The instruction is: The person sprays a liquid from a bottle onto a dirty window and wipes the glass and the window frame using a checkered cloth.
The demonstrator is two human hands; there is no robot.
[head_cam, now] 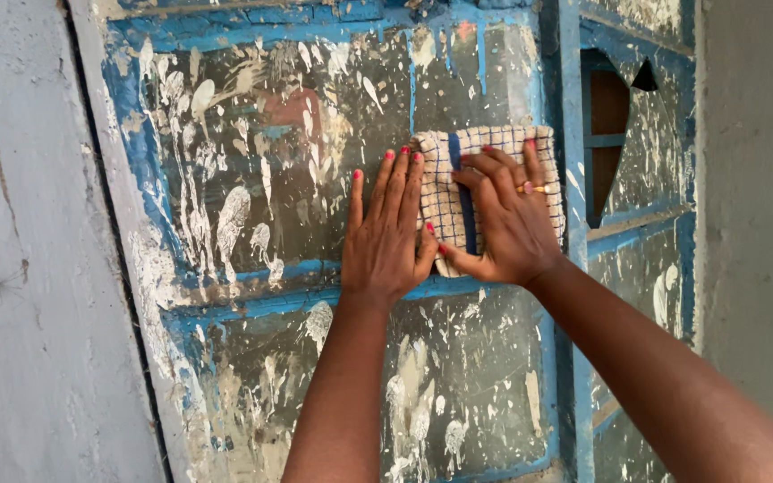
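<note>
Right hand (507,228) presses, fingers spread, a checked white-and-blue cloth (445,192) flat against the paint-spattered blue-framed glass pane (270,179), while left hand (386,237), fingers extended, apparently braces beside it for steadiness.

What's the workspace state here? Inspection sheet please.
Surface: window pane, grimy, streaked with white paint splatter, in a blue frame.
Job's things: checked cloth with a dark stripe, pressed flat on the pane.
Clutter: nothing seen.
Grippers: left hand flat on the pane beside the cloth; right hand spread over the cloth.
Cables: nothing seen.
Surroundings: grey wall at left; broken pane at right.
</note>
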